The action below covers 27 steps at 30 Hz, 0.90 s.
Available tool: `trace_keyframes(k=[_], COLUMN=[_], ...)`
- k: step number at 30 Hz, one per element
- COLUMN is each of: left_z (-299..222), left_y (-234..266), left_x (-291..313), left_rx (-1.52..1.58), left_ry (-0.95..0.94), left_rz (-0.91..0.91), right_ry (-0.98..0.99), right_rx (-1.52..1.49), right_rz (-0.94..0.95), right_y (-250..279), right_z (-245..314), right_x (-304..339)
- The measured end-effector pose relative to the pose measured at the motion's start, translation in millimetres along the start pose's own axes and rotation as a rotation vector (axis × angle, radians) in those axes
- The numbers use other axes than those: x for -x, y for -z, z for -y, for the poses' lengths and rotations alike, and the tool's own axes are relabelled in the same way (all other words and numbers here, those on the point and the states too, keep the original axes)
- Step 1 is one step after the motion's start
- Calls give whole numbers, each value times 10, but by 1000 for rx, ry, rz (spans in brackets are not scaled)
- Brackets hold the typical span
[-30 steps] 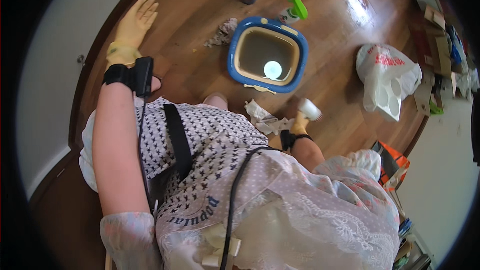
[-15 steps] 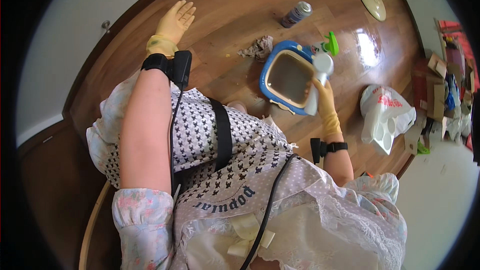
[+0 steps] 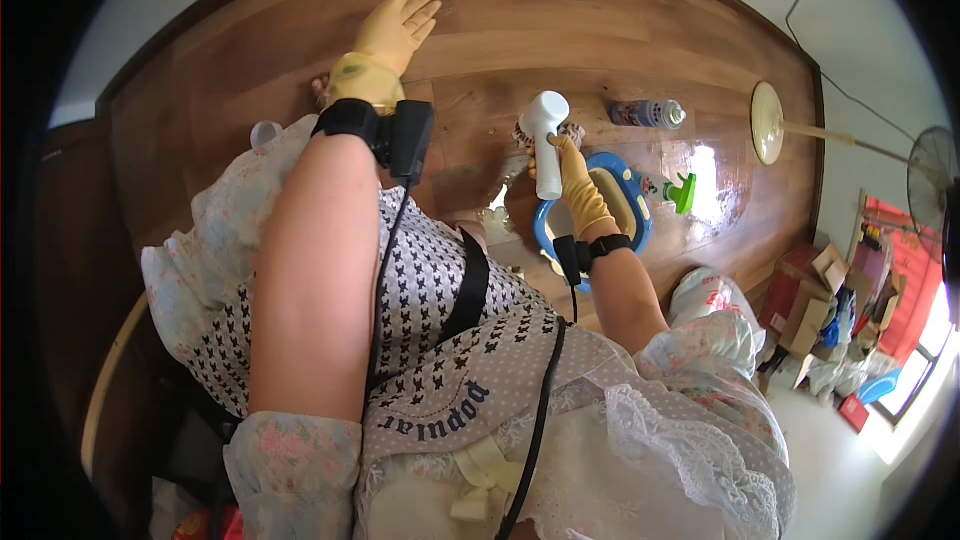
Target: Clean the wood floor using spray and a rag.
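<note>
My left hand (image 3: 392, 30), in a yellow rubber glove, is held above the wooden floor with its fingers stretched out and nothing in it. A matching glove covers my right hand (image 3: 572, 178), which is closed round the thick handle of a white handheld scrubber (image 3: 547, 120) with a round head. Behind the scrubber, partly covered by it, lies a crumpled rag (image 3: 574, 132). My right forearm crosses over a blue-rimmed basin (image 3: 628, 178) and hides part of it. The murky water seen in it earlier is mostly hidden now.
A spray can (image 3: 645, 114) and a spray bottle with a green trigger (image 3: 683, 193) are beyond the basin. Wet patches (image 3: 497, 202) shine on the floor. A fan's round cream base (image 3: 767, 123) stands farther right. A white plastic bag (image 3: 715, 295) and cardboard boxes (image 3: 800, 315) are at the right.
My right hand has carried the scrubber from over the basin's right side to the floor area left of it, near the rag. My left hand stays outstretched; the whole view has turned.
</note>
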State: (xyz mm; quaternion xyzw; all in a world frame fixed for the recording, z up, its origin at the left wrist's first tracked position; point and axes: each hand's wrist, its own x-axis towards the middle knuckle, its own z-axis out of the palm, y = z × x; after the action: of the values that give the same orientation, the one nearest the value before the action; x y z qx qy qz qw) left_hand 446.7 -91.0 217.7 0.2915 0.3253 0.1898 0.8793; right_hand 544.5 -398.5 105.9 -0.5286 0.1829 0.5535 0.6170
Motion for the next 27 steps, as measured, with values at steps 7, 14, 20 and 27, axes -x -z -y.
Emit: trace_keyframes(k=[7,14,20,27], left_z=[116,164,178,226], left_y=[-240,-256,-156,-187], left_x=[1,-58,-98,-106], left_rx=[-76,-113,-122,-140], left_ry=[-45,-55,-77,-74], left_rz=[-25,2,-20,-16], right_ry=[5,126,154,93], right_rx=[94,400,590,646], right_rz=[-61,-170,-332,-257], right_y=[-127,2,-220,-376], right_z=[-271,-552,-645,-748], right_x=[-241,-533,-491,-559])
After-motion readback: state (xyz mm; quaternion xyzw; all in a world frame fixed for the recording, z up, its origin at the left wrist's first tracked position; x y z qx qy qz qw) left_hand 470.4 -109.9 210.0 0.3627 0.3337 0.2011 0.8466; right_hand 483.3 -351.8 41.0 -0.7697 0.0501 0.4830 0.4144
